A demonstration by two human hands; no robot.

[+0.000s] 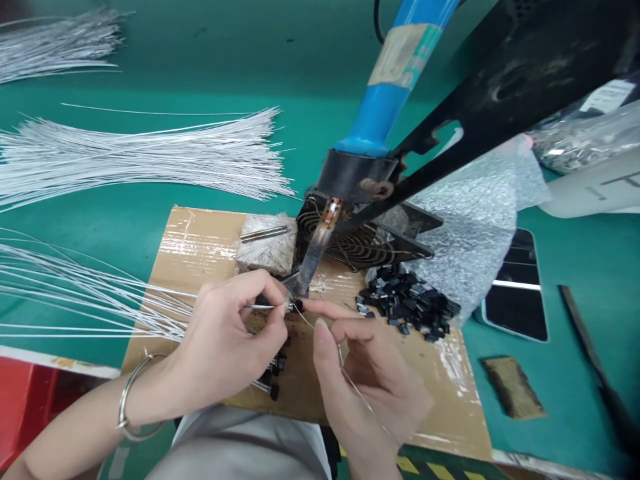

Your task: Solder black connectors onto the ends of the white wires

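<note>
My left hand (235,330) is closed in a pinch on the end of a thin white wire (261,307), just under the soldering iron's tip (311,263). A small dark part sits at that wire end, partly hidden by my fingers. My right hand (373,367) holds a thin strand of solder wire (364,396) between thumb and fingers, and the strand runs up to the tip. The blue-handled soldering iron (383,110) hangs point down in a black bracket (480,127). Below my left hand lie several wires with black connectors (273,390) on their ends.
Cardboard (200,230) covers the work spot. On it are a whitish block (267,250) with metal rods, a black fan (360,247) and a heap of black connectors (407,300). A white wire bundle (150,157) lies left; a phone (517,287) and brown pad (513,387) lie right.
</note>
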